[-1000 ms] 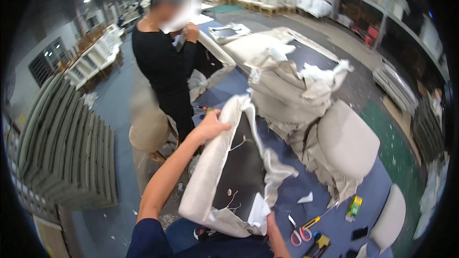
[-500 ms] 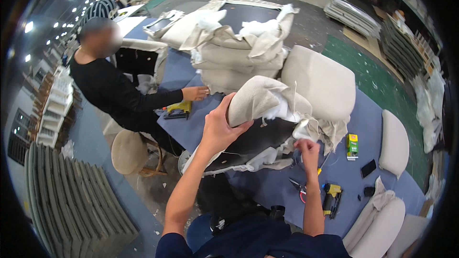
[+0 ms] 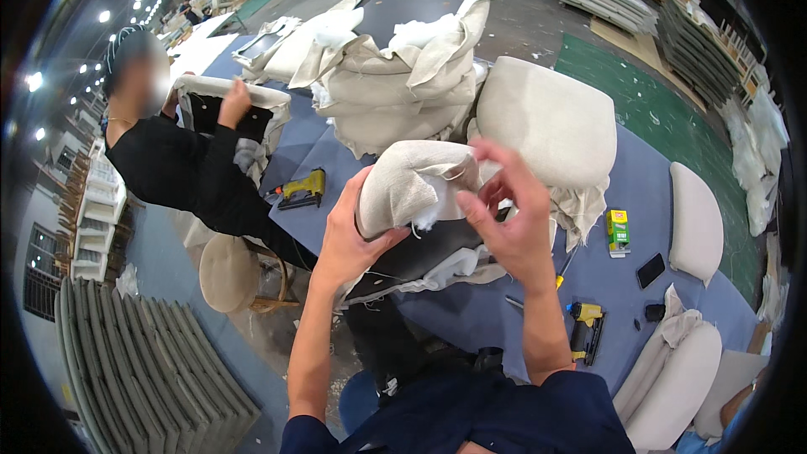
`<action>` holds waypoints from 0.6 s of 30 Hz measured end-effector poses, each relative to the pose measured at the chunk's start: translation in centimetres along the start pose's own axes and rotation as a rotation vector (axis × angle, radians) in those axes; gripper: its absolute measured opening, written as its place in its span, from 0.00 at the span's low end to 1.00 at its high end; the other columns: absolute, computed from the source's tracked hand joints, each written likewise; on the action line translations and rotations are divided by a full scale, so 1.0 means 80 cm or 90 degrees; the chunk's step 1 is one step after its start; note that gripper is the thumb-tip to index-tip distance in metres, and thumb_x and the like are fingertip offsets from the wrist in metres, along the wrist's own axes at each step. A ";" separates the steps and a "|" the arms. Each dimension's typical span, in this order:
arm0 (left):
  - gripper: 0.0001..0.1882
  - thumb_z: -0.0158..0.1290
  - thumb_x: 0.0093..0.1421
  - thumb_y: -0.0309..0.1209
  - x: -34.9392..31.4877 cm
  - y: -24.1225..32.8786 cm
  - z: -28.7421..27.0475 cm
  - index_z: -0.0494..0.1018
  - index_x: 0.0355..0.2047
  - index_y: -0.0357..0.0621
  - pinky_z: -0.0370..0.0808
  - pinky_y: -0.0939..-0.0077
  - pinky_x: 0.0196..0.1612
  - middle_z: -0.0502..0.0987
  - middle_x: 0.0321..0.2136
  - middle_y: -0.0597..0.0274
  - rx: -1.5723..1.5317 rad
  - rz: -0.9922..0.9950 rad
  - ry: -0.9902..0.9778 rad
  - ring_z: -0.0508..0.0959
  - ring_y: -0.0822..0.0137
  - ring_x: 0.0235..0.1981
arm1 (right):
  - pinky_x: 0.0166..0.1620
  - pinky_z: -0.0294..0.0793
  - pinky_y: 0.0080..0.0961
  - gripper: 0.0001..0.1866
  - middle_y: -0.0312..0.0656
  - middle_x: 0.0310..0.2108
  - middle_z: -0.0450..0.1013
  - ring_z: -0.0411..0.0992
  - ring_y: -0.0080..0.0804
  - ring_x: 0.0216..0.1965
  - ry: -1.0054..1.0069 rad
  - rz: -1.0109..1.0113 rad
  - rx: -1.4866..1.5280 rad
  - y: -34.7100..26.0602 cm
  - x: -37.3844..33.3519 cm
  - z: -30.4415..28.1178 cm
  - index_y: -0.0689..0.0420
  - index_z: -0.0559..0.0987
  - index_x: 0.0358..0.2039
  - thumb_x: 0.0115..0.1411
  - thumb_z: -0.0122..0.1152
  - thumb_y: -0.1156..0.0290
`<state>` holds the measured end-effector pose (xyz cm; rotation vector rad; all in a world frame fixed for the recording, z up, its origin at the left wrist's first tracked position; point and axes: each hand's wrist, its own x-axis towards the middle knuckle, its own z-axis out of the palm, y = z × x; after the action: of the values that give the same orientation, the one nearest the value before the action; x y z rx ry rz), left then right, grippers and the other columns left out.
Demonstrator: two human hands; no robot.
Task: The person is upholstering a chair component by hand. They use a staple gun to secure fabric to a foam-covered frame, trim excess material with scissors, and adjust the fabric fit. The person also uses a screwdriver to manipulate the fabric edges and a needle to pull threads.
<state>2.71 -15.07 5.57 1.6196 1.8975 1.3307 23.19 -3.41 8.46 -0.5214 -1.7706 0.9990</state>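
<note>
Over the table's near edge, a beige fabric-covered cushion [image 3: 412,176] is held up, with white padding poking out from under its folded cover. My left hand [image 3: 345,231] grips its left side, thumb below and fingers behind. At its right end my right hand [image 3: 514,219] has thumb and fingers curled round the loose fabric edge; the fingertips are partly hidden by the fabric. Below both hands lies an upholstered panel [image 3: 420,254] with a dark backing, white wadding and loose fabric along its rim.
Beyond stands a stack of beige cushions [image 3: 395,109], beside a large chair pad [image 3: 546,122]. On the blue table lie a yellow staple gun [image 3: 586,332], another staple gun [image 3: 303,189], a green-yellow box [image 3: 618,233] and a phone [image 3: 650,270]. A co-worker [image 3: 181,151] handles a dark-backed panel at left.
My right hand has risen from the lower right to the cushion's right end. The cushion has shifted slightly left and down. The co-worker's hand has left the table and moved to the panel.
</note>
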 end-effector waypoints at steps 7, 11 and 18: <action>0.44 0.53 0.59 0.65 0.049 0.018 -0.007 0.66 0.57 0.34 0.71 0.69 0.56 0.76 0.49 0.52 -0.225 0.052 -0.022 0.77 0.62 0.51 | 0.30 0.76 0.22 0.12 0.42 0.39 0.77 0.75 0.25 0.27 -0.062 -0.048 0.004 0.033 -0.069 -0.011 0.59 0.82 0.39 0.53 0.70 0.81; 0.22 0.56 0.57 0.43 0.067 0.028 -0.009 0.71 0.45 0.39 0.73 0.71 0.50 0.78 0.40 0.58 -0.010 0.043 -0.027 0.77 0.66 0.44 | 0.37 0.75 0.21 0.08 0.44 0.35 0.77 0.76 0.27 0.32 0.072 0.243 -0.160 0.125 -0.152 -0.075 0.64 0.82 0.38 0.57 0.62 0.81; 0.25 0.60 0.51 0.31 0.062 0.064 0.015 0.70 0.50 0.40 0.76 0.71 0.48 0.79 0.45 0.55 -0.122 0.121 -0.061 0.80 0.62 0.43 | 0.54 0.72 0.52 0.33 0.61 0.47 0.74 0.71 0.63 0.51 -0.088 0.613 -0.620 0.390 -0.402 -0.194 0.64 0.69 0.56 0.54 0.69 0.62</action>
<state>5.18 -10.47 10.59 1.7645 1.5424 1.4306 47.46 -3.04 -32.30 -2.0877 -2.0807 0.6814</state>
